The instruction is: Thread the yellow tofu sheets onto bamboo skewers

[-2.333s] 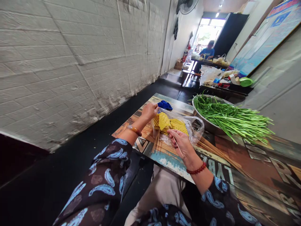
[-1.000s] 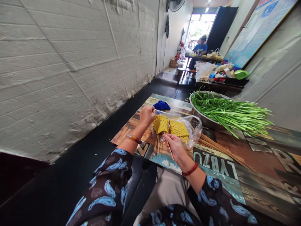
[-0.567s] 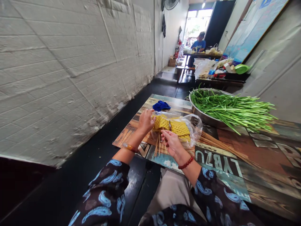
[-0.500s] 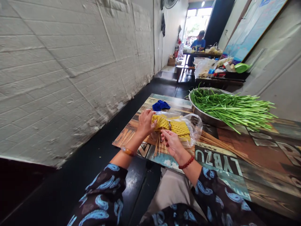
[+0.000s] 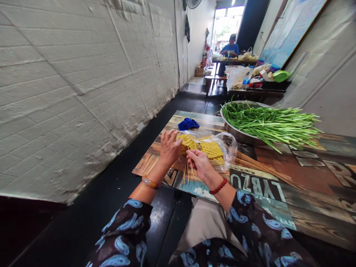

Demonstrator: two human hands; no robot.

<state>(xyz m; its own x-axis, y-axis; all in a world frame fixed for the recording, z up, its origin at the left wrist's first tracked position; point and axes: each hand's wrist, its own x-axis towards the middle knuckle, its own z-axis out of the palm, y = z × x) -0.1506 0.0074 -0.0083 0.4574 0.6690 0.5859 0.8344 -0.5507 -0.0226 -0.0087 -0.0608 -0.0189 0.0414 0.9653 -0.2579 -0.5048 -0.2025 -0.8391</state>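
A yellow food piece with a criss-cross scored surface [image 5: 188,142] is steadied by my left hand [image 5: 170,149], whose fingers are curled at its left end. My right hand [image 5: 202,163] pinches a thin wooden skewer [image 5: 192,167] between thumb and fingers. The skewer's upper end meets the near edge of the yellow piece; how far it goes in is hidden. More yellow scored pieces [image 5: 213,150] lie just right of it on a clear plastic bag [image 5: 230,152]. Several other skewers [image 5: 185,174] stick out toward me below the left piece.
Loose skewers [image 5: 267,170] lie on the patterned wooden table [image 5: 314,207]. A metal bowl [image 5: 236,132] heaped with green stalks [image 5: 278,124] stands behind them. A blue cloth [image 5: 188,124] lies beyond the bag. Farther back, a person in blue [image 5: 231,48] sits at another table.
My right hand has shifted slightly up and left with the skewer, nearer the yellow piece. The left fingers have straightened a little on the piece. The whole view has moved slightly.
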